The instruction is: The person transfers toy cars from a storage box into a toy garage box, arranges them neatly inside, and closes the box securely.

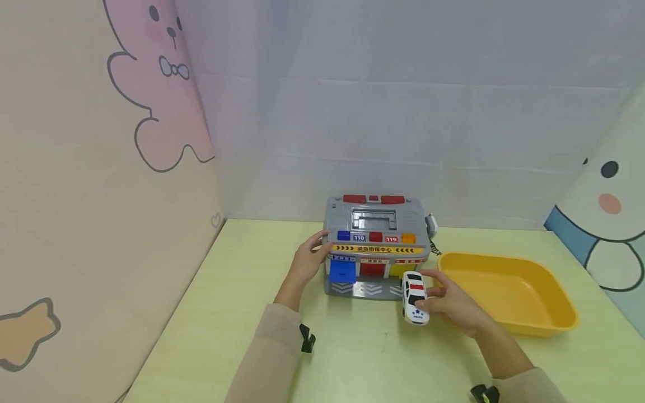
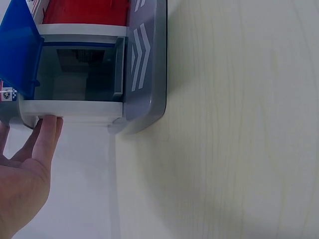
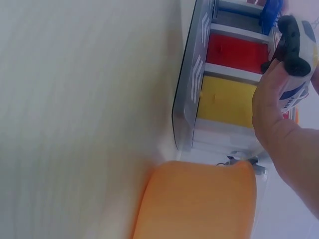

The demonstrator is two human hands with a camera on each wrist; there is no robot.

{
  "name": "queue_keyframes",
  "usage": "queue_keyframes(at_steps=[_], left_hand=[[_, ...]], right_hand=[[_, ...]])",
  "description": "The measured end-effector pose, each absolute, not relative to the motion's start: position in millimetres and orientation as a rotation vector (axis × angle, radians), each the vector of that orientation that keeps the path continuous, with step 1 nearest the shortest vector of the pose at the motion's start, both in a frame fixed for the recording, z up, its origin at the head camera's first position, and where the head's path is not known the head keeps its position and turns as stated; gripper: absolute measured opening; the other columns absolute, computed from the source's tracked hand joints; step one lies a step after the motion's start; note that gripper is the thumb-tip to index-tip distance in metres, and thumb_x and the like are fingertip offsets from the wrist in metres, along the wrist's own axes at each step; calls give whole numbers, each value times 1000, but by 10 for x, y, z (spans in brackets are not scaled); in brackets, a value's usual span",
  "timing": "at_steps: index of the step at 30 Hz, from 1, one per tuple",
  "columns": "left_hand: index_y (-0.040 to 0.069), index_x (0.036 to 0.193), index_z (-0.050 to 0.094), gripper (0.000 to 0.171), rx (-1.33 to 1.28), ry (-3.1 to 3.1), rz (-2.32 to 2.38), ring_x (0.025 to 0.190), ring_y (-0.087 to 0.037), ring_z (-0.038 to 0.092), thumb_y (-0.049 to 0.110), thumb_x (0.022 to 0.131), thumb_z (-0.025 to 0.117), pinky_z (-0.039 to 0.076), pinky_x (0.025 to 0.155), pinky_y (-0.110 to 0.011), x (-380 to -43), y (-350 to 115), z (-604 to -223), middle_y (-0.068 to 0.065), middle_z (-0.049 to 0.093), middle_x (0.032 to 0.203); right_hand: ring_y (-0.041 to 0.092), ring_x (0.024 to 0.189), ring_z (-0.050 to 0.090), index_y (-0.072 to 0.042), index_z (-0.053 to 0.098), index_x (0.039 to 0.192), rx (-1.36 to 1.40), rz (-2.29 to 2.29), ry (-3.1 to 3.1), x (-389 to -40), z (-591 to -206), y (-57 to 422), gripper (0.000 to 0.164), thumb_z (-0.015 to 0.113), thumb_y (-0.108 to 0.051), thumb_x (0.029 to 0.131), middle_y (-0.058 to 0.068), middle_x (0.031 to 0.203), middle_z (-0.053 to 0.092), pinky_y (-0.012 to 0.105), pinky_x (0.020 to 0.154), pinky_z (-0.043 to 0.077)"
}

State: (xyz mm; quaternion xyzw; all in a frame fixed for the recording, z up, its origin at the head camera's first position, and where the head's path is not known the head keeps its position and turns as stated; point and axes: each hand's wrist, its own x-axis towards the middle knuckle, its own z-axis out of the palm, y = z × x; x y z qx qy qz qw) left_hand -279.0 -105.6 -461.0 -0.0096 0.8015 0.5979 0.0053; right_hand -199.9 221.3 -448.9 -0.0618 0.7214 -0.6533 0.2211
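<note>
A grey toy garage (image 1: 335, 221) stands on the table, its blue door (image 1: 342, 272) swung up and the red door (image 1: 372, 269) and yellow door (image 1: 398, 270) down. Against its left side rests my left hand (image 1: 305, 261); in the left wrist view the fingers (image 2: 47, 137) press that side wall fairly straight, beside the dark open bay (image 2: 77, 74). My right hand (image 1: 453, 305) pinches a white toy police car (image 1: 415, 310) between thumb and fingers, in front of the garage's right end. In the right wrist view the car's black wheels (image 3: 297, 67) show, held off the table.
A yellow tray (image 1: 509, 327) sits on the table to the right of the garage, close to my right hand. A small grey-white piece on a coiled cord (image 1: 431, 224) hangs at the garage's right side. Behind the table (image 1: 242, 268) hangs a pale curtain (image 1: 322, 140).
</note>
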Motion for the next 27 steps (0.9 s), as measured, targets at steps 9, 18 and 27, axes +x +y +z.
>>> queue_keyframes(at_steps=[9, 18, 27], left_hand=[[27, 141, 53, 42, -30, 2503, 1877, 119, -30, 56, 33, 99, 58, 51, 92, -37, -2794, -1059, -4605, -12, 51, 139], [27, 140, 53, 42, -31, 2498, 1879, 118, -29, 56, 32, 99, 58, 51, 92, -37, -2783, -1050, -4597, -12, 51, 139], [27, 140, 54, 42, -42, 2497, 1882, 117, -29, 57, 33, 99, 59, 51, 91, -37, -2796, -1060, -4617, -12, 52, 138]], right_hand=[[27, 93, 62, 2, 16, 149, -224, -1791, 2009, -1984, -4521, 2078, 83, 71, -5, 87, 20, 109, 59, 35, 82, 54], [28, 92, 61, 2, 21, 146, -198, -1784, 2021, -1974, -4557, 1940, 82, 74, -5, 84, 23, 108, 55, 35, 82, 54], [28, 93, 60, 1, 26, 146, -110, -1817, 2017, -1961, -4616, 1727, 80, 76, -3, 83, 26, 115, 53, 37, 83, 54]])
